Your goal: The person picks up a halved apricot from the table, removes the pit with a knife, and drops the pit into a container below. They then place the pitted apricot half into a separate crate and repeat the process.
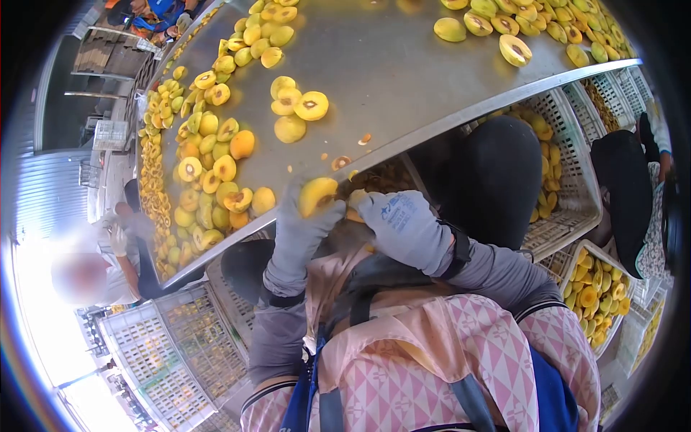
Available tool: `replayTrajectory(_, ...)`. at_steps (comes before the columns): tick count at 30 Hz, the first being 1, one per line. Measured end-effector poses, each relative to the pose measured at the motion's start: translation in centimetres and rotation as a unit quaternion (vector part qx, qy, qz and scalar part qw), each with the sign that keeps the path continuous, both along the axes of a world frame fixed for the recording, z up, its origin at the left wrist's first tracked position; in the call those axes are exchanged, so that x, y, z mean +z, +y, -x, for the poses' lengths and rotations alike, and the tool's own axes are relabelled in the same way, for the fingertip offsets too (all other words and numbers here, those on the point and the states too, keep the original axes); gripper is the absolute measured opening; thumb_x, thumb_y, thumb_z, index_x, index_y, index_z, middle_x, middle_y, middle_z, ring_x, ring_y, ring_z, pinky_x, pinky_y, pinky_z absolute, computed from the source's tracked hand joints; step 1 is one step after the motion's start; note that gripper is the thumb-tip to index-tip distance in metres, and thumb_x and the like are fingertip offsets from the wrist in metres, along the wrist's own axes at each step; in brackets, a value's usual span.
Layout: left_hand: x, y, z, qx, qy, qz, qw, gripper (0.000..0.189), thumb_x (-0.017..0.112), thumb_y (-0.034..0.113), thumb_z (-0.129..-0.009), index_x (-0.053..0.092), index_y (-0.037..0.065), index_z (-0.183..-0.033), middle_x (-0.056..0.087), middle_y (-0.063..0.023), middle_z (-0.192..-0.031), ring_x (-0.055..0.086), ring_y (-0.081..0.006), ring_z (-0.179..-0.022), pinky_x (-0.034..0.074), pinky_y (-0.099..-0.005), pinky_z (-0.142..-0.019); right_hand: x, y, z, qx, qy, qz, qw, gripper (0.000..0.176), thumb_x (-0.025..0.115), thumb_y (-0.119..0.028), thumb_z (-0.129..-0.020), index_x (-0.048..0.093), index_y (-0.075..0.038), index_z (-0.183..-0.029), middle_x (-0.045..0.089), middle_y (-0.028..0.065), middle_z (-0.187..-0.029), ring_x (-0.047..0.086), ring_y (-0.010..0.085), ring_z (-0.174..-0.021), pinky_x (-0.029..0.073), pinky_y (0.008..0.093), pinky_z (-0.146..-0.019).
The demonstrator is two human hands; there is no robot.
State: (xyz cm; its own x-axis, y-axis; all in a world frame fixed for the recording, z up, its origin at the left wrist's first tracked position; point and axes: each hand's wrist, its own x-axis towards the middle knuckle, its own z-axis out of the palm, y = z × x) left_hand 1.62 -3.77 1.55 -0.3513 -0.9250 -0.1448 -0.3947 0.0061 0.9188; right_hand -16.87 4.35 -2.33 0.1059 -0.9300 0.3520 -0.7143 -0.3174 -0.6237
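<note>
Gloved in grey, my left hand (304, 234) is closed around a yellow peach half (317, 197) at the near edge of the metal table (374, 93). My right hand (407, 229), in a matching glove with blue print, has its fingers curled just to the right of that peach half. What its fingers grip is mostly hidden; a small orange-brown bit shows by the fingertips. Beyond my hands on the tabletop lie a pit piece (340, 163) and a small cluster of cut peaches (312, 106).
Peach halves (209, 155) spread along the table's left side, and another heap (533, 18) lies at the far right. Crates of peaches (594, 299) stand to my right. Stacked white crates (169, 345) are at lower left. Another person (119, 252) is at the left.
</note>
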Motion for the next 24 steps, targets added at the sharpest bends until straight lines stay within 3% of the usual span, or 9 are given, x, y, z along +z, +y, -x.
replayTrajectory(2,0.3,0.0,0.1,0.106,0.126,-0.14,0.976,0.037,0.072,0.008,-0.085,0.055,0.0,-0.116,0.063,-0.0098,-0.101,0.061,-0.0173,-0.089,0.052,-0.0311,-0.078,-0.2,-0.5,0.2,-0.046,-0.052,-0.053,0.996,0.048,0.074,-0.025,-0.08,0.058,0.0,-0.117,0.066,0.0154,-0.082,0.066,0.0331,-0.07,0.052,0.04,-0.064)
replayTrajectory(5,-2.0,0.6,-2.0,-0.009,-0.07,0.256,0.964,0.037,0.066,0.006,-0.088,0.052,-0.002,-0.122,0.063,-0.0131,-0.103,0.063,-0.0222,-0.09,0.052,-0.0349,-0.081,0.5,-0.8,0.8,-0.065,-0.191,-0.062,0.978,0.044,0.075,-0.024,-0.082,0.058,0.001,-0.114,0.067,0.017,-0.083,0.066,0.0343,-0.071,0.052,0.0388,-0.064)
replayTrajectory(8,-0.7,2.8,-0.1,-0.029,-0.104,0.332,0.937,0.041,0.063,0.001,-0.088,0.05,-0.004,-0.126,0.061,-0.0178,-0.108,0.062,-0.0293,-0.095,0.052,-0.038,-0.084,1.4,-1.6,0.4,-0.051,-0.339,-0.153,0.927,0.039,0.074,-0.029,-0.081,0.059,-0.003,-0.106,0.066,0.0179,-0.084,0.065,0.0371,-0.076,0.051,0.0435,-0.067)
replayTrajectory(10,-0.6,2.9,0.6,-0.083,-0.125,0.406,0.902,0.044,0.061,-0.002,-0.087,0.048,-0.005,-0.129,0.059,-0.0206,-0.113,0.061,-0.0326,-0.099,0.051,-0.0388,-0.087,0.7,-1.7,-0.1,-0.043,-0.345,-0.098,0.933,0.038,0.075,-0.029,-0.08,0.06,-0.003,-0.104,0.066,0.0181,-0.085,0.065,0.0371,-0.077,0.051,0.0435,-0.067)
replayTrajectory(15,0.0,3.2,1.8,-0.101,-0.032,0.234,0.966,0.04,0.054,-0.007,-0.086,0.049,-0.006,-0.126,0.055,-0.0236,-0.12,0.059,-0.0352,-0.106,0.05,-0.0391,-0.09,0.8,-1.3,-0.4,-0.042,-0.295,-0.024,0.954,0.031,0.073,-0.025,-0.081,0.061,-0.005,-0.101,0.066,0.0171,-0.085,0.065,0.0369,-0.079,0.051,0.0431,-0.067)
replayTrajectory(18,0.1,3.9,2.9,-0.038,0.109,0.079,0.99,0.034,0.053,0.009,-0.092,0.051,-0.004,-0.123,0.056,-0.0206,-0.12,0.059,-0.0325,-0.106,0.051,-0.0395,-0.089,0.3,-0.8,-0.5,-0.006,-0.235,0.027,0.972,0.029,0.071,-0.024,-0.081,0.061,-0.006,-0.101,0.066,0.0161,-0.084,0.065,0.0362,-0.077,0.052,0.0428,-0.066)
replayTrajectory(20,0.2,4.3,3.2,0.054,0.402,-0.182,0.896,0.038,0.055,0.026,-0.096,0.053,-0.002,-0.121,0.058,-0.0183,-0.118,0.06,-0.0304,-0.105,0.052,-0.0403,-0.089,0.8,-0.6,0.0,0.076,-0.234,-0.035,0.969,0.03,0.07,-0.024,-0.08,0.06,-0.006,-0.102,0.066,0.0161,-0.082,0.066,0.0356,-0.075,0.052,0.0427,-0.065)
replayTrajectory(21,0.6,4.0,3.1,0.069,0.38,-0.194,0.902,0.043,0.053,0.033,-0.096,0.053,-0.001,-0.122,0.059,-0.0172,-0.116,0.06,-0.0294,-0.104,0.052,-0.0402,-0.089,1.1,0.6,0.0,0.09,-0.147,-0.028,0.985,0.032,0.069,-0.028,-0.08,0.06,-0.007,-0.102,0.064,0.0173,-0.078,0.066,0.0347,-0.073,0.051,0.0427,-0.063)
replayTrajectory(24,1.2,3.1,2.6,0.123,0.359,-0.217,0.899,0.055,0.05,0.049,-0.096,0.053,0.001,-0.122,0.061,-0.0149,-0.112,0.061,-0.0271,-0.101,0.052,-0.04,-0.09,2.6,1.1,-0.6,0.054,-0.267,0.023,0.962,0.027,0.065,-0.029,-0.088,0.059,-0.006,-0.101,0.063,0.019,-0.076,0.064,0.0357,-0.066,0.049,0.0441,-0.058)
